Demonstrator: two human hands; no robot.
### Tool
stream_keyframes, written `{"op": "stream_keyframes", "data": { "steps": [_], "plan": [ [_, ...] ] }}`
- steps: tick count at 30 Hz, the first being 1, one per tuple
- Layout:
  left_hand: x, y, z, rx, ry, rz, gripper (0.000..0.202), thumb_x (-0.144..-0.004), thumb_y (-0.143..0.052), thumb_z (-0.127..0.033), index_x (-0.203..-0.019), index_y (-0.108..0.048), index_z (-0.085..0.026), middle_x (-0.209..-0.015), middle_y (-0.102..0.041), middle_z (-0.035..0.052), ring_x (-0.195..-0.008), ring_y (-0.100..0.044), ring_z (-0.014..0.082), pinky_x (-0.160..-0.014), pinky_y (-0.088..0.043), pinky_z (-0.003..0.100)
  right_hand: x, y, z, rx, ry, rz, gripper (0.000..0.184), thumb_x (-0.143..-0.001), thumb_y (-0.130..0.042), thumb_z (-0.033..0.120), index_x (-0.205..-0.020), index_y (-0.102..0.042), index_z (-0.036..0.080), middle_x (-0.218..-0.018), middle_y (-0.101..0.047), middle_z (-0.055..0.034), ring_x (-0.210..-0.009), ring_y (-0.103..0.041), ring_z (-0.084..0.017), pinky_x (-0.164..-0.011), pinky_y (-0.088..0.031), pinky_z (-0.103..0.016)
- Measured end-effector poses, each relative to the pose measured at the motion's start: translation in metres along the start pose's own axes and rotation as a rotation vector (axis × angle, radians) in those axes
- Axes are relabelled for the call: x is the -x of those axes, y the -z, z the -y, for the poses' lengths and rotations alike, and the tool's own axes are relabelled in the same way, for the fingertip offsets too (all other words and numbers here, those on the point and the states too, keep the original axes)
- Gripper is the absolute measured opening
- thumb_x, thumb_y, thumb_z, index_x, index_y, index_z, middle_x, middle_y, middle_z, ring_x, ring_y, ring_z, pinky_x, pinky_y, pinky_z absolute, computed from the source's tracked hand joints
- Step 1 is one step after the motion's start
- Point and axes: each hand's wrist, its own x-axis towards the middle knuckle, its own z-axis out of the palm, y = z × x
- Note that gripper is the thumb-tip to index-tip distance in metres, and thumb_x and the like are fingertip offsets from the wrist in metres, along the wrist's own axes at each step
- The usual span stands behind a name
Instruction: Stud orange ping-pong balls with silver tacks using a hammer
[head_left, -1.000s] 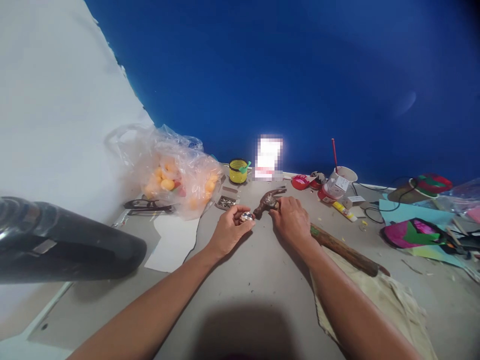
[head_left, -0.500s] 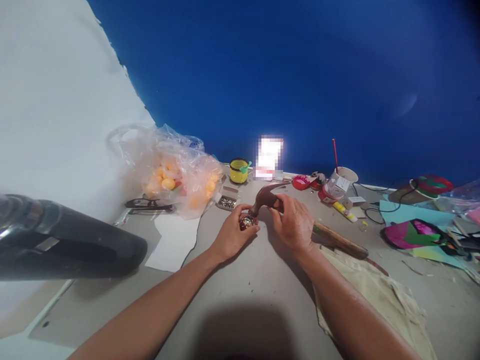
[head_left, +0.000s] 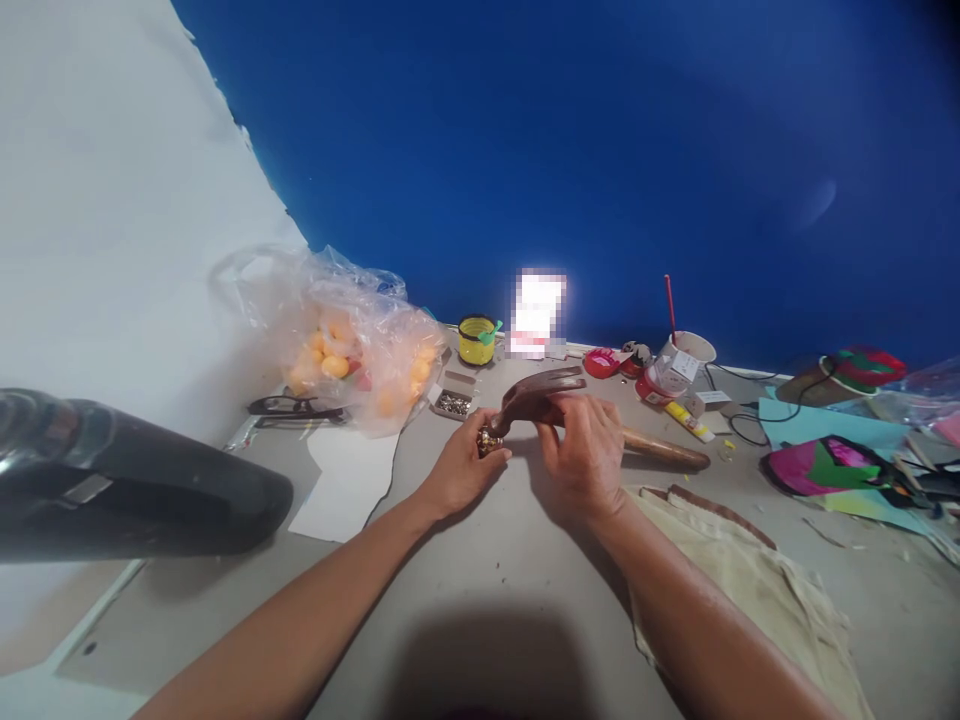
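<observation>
My right hand (head_left: pixel 583 450) is closed round a claw hammer (head_left: pixel 536 392) close to its head. The hammer's wooden handle sticks out to the right behind the hand, and its claw points toward the wall. In my left hand (head_left: pixel 466 455) is a small round ball with a shiny, studded surface (head_left: pixel 490 441), held between thumb and fingers on the table. The hammer's striking face is at the top of the ball and appears to touch it. Just beyond my left hand lies a small open box of metal tacks (head_left: pixel 454 402).
A plastic bag of orange balls (head_left: pixel 337 350) and a dark cylinder (head_left: pixel 150 480) stand on the left. A yellow cup (head_left: pixel 476 340) and a bright screen (head_left: pixel 538 312) are at the back. Rightward are a paper cup (head_left: pixel 686 352), a glue tube (head_left: pixel 690 422) and a beige cloth (head_left: pixel 735 570).
The hammer has turned in my right hand: its head now lies over the ball and its handle end has swung away from me. My left hand keeps its hold on the ball.
</observation>
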Motion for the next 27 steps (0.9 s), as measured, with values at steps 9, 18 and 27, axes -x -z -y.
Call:
{"op": "stream_keyframes", "data": {
  "steps": [9,18,27],
  "plan": [
    [-0.0028,0.0004,-0.0015,0.011,0.047,-0.023,0.039,-0.08,-0.07,-0.031,-0.115,-0.059,-0.02,-0.096,-0.064,0.0007,-0.087,-0.062,0.0197,-0.085,-0.05,0.035,-0.0017,0.0023,-0.0012,0.02,0.051,-0.015,0.012,-0.097,-0.066,0.023,-0.108,-0.063,0.019,-0.094,-0.077,-0.0053,-0.082,-0.067,-0.02,-0.086,-0.038,-0.037],
    [-0.0034,0.0009,-0.0029,-0.014,0.069,-0.016,0.032,-0.079,-0.07,-0.031,-0.107,-0.06,-0.02,-0.09,-0.066,-0.0002,-0.083,-0.062,0.0193,-0.081,-0.05,0.033,-0.0007,0.0024,-0.0014,0.034,0.013,0.025,0.012,-0.098,-0.064,0.026,-0.109,-0.065,0.02,-0.093,-0.077,-0.0053,-0.082,-0.066,-0.02,-0.086,-0.036,-0.037],
    [-0.0017,0.0009,-0.0026,-0.049,0.037,0.003,0.034,-0.081,-0.069,-0.032,-0.111,-0.058,-0.02,-0.094,-0.065,-0.0002,-0.085,-0.061,0.0189,-0.082,-0.05,0.032,-0.0028,0.0039,0.0003,0.024,-0.005,0.012,0.012,-0.097,-0.065,0.025,-0.108,-0.065,0.019,-0.09,-0.076,-0.0044,-0.082,-0.066,-0.02,-0.086,-0.037,-0.037]
  ]
}}
